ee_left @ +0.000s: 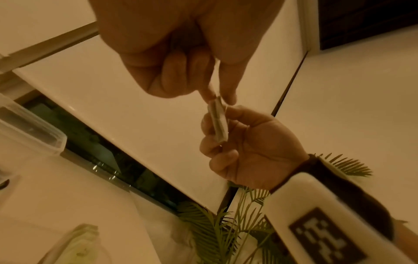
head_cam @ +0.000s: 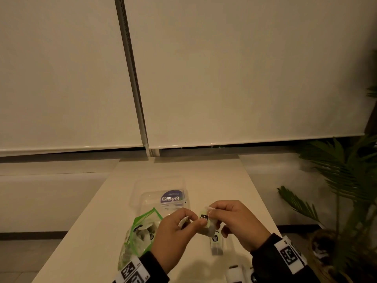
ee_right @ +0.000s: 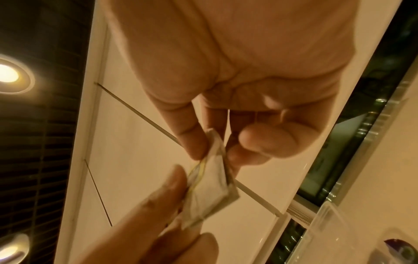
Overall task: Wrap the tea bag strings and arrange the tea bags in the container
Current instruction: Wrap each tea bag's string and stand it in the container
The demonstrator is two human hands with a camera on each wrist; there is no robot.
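Above the table's near edge, both hands hold one small tea bag (head_cam: 206, 221). My left hand (head_cam: 199, 221) pinches its lower part between thumb and forefinger; from the left wrist the tea bag (ee_left: 218, 121) shows edge-on below the left hand (ee_left: 220, 97). My right hand (head_cam: 212, 213) pinches the upper end, where a white string (head_cam: 212, 211) loops over the finger. From the right wrist, the right hand (ee_right: 214, 150) grips the folded tea bag (ee_right: 210, 187). A clear container (head_cam: 142, 193) with a purple label stands beyond the hands. Another tea bag (head_cam: 216, 244) lies on the table under the right hand.
A green pouch (head_cam: 140, 231) with more tea bags lies left of my left hand. White rounded objects (head_cam: 234, 272) sit at the table's near edge. A potted palm (head_cam: 342, 180) stands off the table's right side. Window blinds (head_cam: 224, 78) hang behind the table.
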